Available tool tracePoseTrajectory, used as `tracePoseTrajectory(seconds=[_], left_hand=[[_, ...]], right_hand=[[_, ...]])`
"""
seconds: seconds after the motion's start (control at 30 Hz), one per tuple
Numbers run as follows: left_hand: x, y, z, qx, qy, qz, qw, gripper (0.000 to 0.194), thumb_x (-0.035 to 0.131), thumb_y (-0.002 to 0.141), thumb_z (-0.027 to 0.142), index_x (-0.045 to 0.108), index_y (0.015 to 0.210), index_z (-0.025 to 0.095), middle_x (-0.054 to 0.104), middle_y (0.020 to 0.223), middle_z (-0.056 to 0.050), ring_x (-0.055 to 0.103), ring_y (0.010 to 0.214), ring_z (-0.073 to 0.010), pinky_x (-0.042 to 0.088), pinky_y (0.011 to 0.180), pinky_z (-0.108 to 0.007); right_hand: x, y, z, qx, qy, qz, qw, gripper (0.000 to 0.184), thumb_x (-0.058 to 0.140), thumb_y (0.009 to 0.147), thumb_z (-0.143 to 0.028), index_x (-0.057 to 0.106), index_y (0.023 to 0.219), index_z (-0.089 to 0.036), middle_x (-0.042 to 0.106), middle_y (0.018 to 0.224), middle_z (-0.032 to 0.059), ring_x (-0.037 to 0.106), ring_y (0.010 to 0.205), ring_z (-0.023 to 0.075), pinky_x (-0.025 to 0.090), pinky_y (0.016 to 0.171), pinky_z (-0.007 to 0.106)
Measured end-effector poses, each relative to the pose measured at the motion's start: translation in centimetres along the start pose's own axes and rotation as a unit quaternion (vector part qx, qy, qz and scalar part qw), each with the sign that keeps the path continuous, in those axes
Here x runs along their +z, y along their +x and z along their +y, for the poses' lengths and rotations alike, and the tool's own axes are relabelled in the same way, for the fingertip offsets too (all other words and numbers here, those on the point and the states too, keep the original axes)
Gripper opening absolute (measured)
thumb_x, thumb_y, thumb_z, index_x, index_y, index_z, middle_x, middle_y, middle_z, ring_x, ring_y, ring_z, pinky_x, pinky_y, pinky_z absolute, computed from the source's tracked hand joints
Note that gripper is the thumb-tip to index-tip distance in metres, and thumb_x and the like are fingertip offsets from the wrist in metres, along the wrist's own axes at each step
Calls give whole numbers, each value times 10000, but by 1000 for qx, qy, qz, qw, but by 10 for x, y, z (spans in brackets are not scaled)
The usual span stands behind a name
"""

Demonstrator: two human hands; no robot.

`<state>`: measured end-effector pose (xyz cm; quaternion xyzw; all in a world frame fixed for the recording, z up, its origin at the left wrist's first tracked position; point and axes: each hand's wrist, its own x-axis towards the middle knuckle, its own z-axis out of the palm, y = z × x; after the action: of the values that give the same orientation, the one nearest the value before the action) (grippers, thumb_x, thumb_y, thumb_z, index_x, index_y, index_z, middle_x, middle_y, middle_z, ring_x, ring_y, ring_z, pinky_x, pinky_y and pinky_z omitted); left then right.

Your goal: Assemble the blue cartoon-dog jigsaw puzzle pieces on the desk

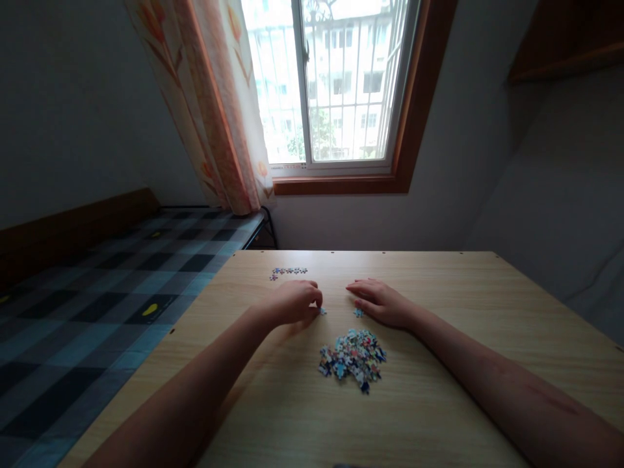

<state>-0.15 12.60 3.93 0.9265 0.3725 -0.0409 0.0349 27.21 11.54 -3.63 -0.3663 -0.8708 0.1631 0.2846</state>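
My left hand (295, 301) has its fingers bent down to the tabletop, with a small light-blue jigsaw piece (322, 311) pinched at the fingertips. Across from it, my right hand (381, 302) lies palm down with the fingers stretched out to the left. Another light-blue jigsaw piece (359, 313) lies by the right thumb; whether they touch is hard to tell. Closer to me is a loose pile of mixed-colour jigsaw pieces (351, 356). Beyond my left hand, a short row of joined jigsaw pieces (291, 270) lies with a piece below its left end.
The pale wooden table (439, 403) stands below a barred window (351, 97). To the left is a bed with a checked cover (112, 292), and a flowered curtain (214, 104) hangs over its far end. A wooden shelf (570, 58) juts out at the upper right.
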Motion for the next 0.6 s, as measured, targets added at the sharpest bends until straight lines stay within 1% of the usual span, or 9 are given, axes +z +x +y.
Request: tracePoseTrajectory(seconds=[0.07,0.17,0.27,0.37,0.5,0.6], left_hand=[[-1,-1,-9,-29,13,3,1000,124,684,794,234,767,880,266,725,968,-18,662,843,-189,453,698,-266],[2,-1,-22,-79,24,23,996,128,685,784,211,778,852,266,731,958,-22,661,830,-193,452,698,-267],[9,0,-30,-128,35,60,989,166,637,814,196,781,871,254,730,985,-42,663,841,-203,457,708,-274],[17,1,-34,-170,43,102,979,205,574,866,225,776,885,253,720,991,-44,663,811,-195,455,705,-278],[25,2,-40,-203,47,141,968,261,512,925,289,769,895,248,710,989,-45,662,790,-191,443,674,-273],[28,3,-44,-214,45,156,963,267,509,935,312,771,923,259,709,1005,-39,662,799,-188,444,672,-270]], right_hand=[[0,0,0,-1,2,1,1000,363,527,983,-360,621,1317,-252,664,1312,98,548,1293,301,421,1078,515],[1,0,1,-2,5,1,1000,364,531,981,-357,622,1317,-253,663,1313,100,550,1290,301,424,1076,515],[1,0,2,-2,8,4,1000,360,537,978,-358,626,1311,-258,667,1306,99,557,1282,298,427,1074,515],[1,0,2,-3,5,2,1000,359,534,979,-355,625,1312,-257,663,1314,98,562,1278,295,431,1070,515],[1,0,2,-7,2,-3,1000,364,523,984,-348,621,1319,-245,659,1322,102,557,1283,293,431,1073,514],[1,0,2,-7,3,-2,1000,366,523,984,-357,626,1314,-239,661,1318,109,557,1283,294,427,1076,511]])
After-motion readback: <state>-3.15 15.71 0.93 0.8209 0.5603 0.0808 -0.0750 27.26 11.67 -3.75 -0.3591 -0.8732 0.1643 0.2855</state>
